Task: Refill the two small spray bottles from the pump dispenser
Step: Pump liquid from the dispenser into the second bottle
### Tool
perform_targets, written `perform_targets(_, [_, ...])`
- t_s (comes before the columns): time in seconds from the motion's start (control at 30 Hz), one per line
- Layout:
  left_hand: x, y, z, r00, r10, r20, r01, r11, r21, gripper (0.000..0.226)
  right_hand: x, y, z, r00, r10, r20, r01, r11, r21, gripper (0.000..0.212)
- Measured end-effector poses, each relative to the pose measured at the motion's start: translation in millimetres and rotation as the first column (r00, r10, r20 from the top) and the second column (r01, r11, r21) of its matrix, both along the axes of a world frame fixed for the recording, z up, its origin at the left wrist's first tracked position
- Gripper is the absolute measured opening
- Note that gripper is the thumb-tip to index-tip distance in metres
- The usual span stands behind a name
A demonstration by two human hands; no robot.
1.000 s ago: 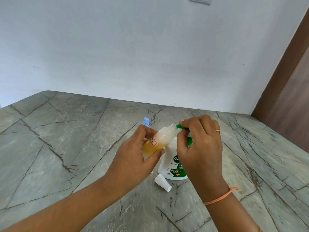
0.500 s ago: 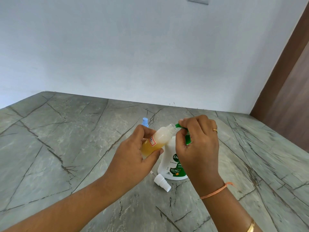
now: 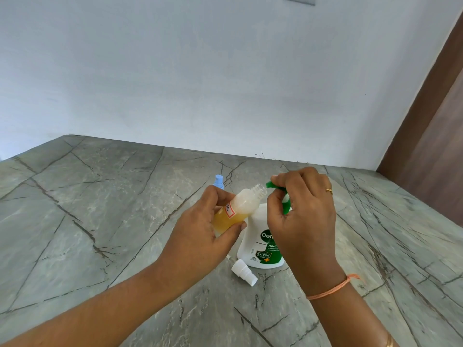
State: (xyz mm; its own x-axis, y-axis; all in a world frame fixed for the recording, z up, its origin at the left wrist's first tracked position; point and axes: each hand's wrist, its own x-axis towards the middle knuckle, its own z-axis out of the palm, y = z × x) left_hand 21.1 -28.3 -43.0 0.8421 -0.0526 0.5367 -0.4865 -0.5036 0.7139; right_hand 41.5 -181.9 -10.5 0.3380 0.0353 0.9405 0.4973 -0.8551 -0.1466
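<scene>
My left hand grips a small clear spray bottle with its top off, tilted so its open neck points right. Yellow liquid fills its lower part. My right hand curls around the green pump head of the white pump dispenser, which stands on the counter. The green nozzle tip sits just right of the bottle's open neck. The bottle's white spray top lies on the counter in front of the dispenser. A blue spray top of a second bottle shows behind my left hand; its body is hidden.
The grey veined stone counter runs to a pale wall at the back. A brown wooden panel stands at the right edge.
The small bottle's neck has come slightly away from the green nozzle, leaving a small gap. Both hands keep their holds and stay nearly in place.
</scene>
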Motion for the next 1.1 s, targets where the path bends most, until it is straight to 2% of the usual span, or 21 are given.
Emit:
perform_targets(0.23, [1.2, 0.4, -0.2, 1.0, 0.003, 0.002, -0.003, 1.0, 0.0, 0.032, 0.3, 3.9, -5.6, 0.999, -0.031, 0.02, 0.031, 0.999, -0.018, 0.015])
perform_targets(0.53, [0.1, -0.6, -1.0, 1.0, 0.009, -0.01, -0.009, 1.0, 0.012, 0.032, -0.1, -0.3, 1.4, 0.999, -0.017, -0.033, 0.017, 1.0, 0.009, 0.016])
perform_targets(0.83, [0.2, -0.3, 0.7, 1.0, 0.001, 0.004, -0.001, 1.0, -0.01, 0.032, 4.1, 2.5, -5.3, 0.999, -0.042, 0.031, 0.042, 0.999, -0.019, 0.012])
perform_targets(1.1, [0.3, -0.1, -0.9, 1.0, 0.003, 0.005, -0.003, 1.0, 0.008, 0.032, 2.9, 2.5, -5.1, 0.999, -0.04, -0.008, 0.04, 0.999, -0.019, 0.017])
